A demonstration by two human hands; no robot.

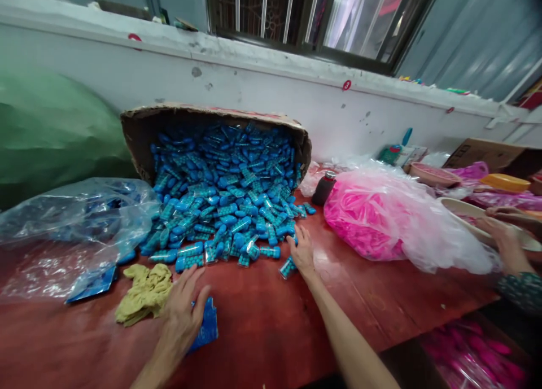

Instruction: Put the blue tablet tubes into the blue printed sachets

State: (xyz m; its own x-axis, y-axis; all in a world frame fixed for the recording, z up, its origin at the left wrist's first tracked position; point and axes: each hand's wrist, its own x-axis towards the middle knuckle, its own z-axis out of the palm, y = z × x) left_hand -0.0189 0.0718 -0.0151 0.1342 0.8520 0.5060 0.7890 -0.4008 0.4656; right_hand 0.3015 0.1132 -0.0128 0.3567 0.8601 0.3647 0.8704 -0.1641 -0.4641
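A heap of small clear tubes point(228, 208) with blue caps and blue-green pellets spills out of a cardboard box point(139, 143) lying on its side. My right hand point(304, 253) is at the heap's right edge, fingers apart, beside a loose tube point(288, 267); I cannot tell whether its fingertips touch the heap. My left hand point(183, 304) is open just in front of the heap, fingers stretched out. It lies partly over a blue printed packet point(207, 324). A crumpled yellow cloth point(144, 293) lies to the left of this hand.
The red table point(254, 332) carries a clear plastic bag point(76, 214) at left and a bag of pink items point(368, 214) at right. A dark bottle point(324, 188) stands behind. At far right, another person's hands point(502, 231) work at a bowl point(453, 205).
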